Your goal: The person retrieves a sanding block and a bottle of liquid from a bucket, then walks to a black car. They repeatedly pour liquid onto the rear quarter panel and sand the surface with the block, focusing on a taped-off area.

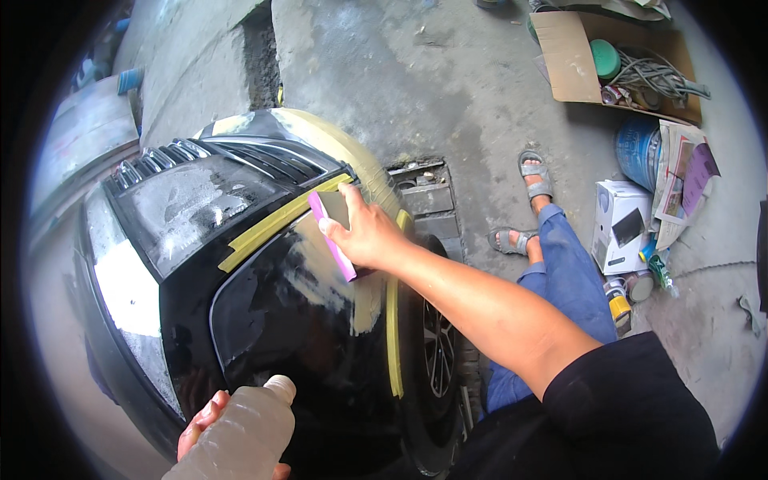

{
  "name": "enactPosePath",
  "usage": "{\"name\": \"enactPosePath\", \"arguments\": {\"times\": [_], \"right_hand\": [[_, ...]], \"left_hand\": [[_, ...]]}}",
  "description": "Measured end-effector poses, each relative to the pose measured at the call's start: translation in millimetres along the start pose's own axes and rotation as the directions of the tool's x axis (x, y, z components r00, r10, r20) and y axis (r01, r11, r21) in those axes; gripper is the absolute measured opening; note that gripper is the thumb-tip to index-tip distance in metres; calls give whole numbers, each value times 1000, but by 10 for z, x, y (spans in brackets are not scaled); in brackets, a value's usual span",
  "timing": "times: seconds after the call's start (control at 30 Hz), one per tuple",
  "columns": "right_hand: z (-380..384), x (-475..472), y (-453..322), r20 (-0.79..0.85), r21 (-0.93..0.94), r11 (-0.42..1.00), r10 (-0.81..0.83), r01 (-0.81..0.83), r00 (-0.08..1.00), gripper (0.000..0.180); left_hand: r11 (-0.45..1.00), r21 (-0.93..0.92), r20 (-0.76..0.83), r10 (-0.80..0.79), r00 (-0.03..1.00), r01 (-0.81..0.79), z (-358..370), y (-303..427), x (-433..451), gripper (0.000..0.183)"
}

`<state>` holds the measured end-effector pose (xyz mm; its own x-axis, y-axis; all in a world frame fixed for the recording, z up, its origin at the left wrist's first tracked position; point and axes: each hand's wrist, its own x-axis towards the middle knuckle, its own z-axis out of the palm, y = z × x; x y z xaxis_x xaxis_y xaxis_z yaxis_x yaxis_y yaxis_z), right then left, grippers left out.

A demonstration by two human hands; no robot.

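Note:
My right hand grips a sanding block wrapped in purple-backed sheet. The block lies against the black fender panel of a car, over a patch of beige body filler. Yellow masking tape edges the panel along the hood, and another strip of yellow tape follows the wheel arch. At the bottom left, my left hand holds a translucent plastic bottle with its neck tilted up and to the right. That bottle looks cloudy, and no cap shows on it.
An alloy wheel sits below the arch. Beside the car is a floor drain opening. To the right stand an open cardboard box with cable, a blue bucket, a white carton and several cans.

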<state>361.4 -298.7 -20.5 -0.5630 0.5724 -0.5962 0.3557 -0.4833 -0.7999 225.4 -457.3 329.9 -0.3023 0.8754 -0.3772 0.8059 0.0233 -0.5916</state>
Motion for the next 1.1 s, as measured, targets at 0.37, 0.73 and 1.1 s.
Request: {"name": "enactPosePath", "arguments": {"times": [0.37, 0.73, 1.1], "right_hand": [[60, -307, 165, 82, -25, 999, 45, -43, 996, 81], [174, -582, 204, 108, -15, 924, -379, 383, 919, 78], [-176, 116, 191, 312, -66, 991, -94, 121, 945, 84]], "left_hand": [[915, -236, -73, 319, 945, -327, -368, 278, 532, 61], [209, 805, -571, 524, 631, 555, 495, 2, 493, 65], [988, 149, -105, 49, 993, -33, -236, 285, 442, 43]]}}
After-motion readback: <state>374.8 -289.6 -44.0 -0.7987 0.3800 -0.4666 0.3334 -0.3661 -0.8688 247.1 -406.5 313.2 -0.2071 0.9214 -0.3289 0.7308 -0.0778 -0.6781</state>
